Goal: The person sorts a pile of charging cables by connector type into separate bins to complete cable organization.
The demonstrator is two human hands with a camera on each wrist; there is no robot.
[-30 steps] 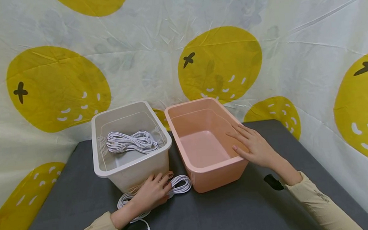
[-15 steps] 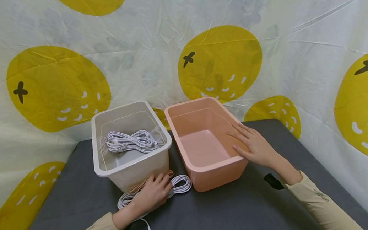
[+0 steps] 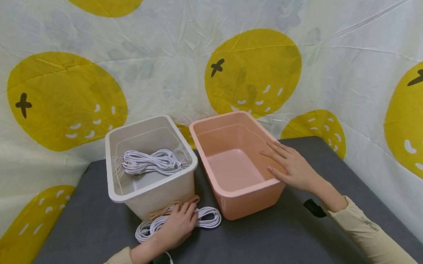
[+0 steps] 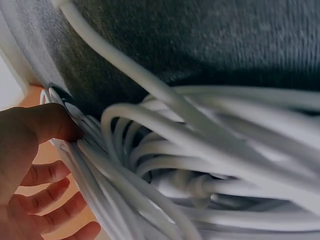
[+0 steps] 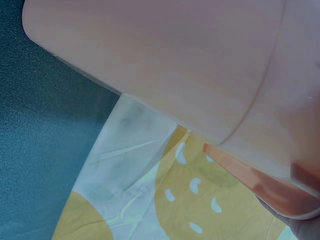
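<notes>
In the head view my left hand (image 3: 179,226) is at a coiled white cable (image 3: 208,218) in front of the white bin (image 3: 156,192). The left wrist view shows the thumb (image 4: 57,122) against the white strands (image 4: 150,195), with curled fingers on the far side of the bundle. A tan cable (image 3: 160,213) lies behind it, against the bin. My right hand (image 3: 296,169) rests on the right rim of the pink bin (image 3: 250,192), fingers extended. The right wrist view shows mostly that bin's outer wall (image 5: 150,60).
More coiled white cables (image 3: 151,163) lie inside the white bin. A cable end with a plug (image 3: 171,263) sticks out toward the front of the grey table (image 3: 234,249). A fruit-patterned curtain (image 3: 177,69) hangs behind the bins.
My left hand and the white coil have shifted slightly toward the front, so more of the coil and the tan cable shows. The right hand and both bins stay in place.
</notes>
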